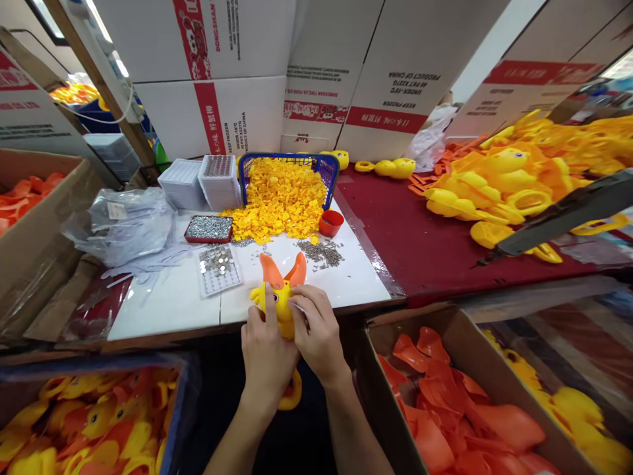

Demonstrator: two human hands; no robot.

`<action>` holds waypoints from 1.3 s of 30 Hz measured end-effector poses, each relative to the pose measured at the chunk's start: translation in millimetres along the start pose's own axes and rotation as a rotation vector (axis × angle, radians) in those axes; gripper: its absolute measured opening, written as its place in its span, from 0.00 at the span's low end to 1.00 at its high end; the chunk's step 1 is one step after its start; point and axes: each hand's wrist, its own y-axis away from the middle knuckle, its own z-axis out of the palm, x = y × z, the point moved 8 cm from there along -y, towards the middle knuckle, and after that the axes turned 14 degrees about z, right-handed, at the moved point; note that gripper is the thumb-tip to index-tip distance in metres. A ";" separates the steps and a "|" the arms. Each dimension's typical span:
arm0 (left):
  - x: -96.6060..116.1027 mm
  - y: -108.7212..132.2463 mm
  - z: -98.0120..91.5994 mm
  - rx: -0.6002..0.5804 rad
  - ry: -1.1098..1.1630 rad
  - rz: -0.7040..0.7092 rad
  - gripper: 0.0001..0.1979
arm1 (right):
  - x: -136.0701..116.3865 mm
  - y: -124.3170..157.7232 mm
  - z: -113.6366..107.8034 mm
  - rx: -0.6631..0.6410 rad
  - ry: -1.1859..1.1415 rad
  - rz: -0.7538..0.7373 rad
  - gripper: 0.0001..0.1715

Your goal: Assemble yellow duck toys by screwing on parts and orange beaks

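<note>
At the near edge of the white tabletop [158,315], our left fingers [270,308] curl around a yellow plastic duck-shaped toy [283,309], its orange bill [297,269] seemingly fitted, our right fingers [309,303] bent against it, grip unclear, loose orange plastic pieces [448,390] near right apparently unused.

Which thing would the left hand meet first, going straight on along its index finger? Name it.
The left hand would probably meet the left orange bill half of the yellow duck toy it holds, though depth there is unclear.
</note>
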 end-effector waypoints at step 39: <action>-68.2 -16.9 27.7 -0.328 1.229 -0.333 0.32 | 71.4 0.3 17.9 -0.103 -0.431 0.581 0.15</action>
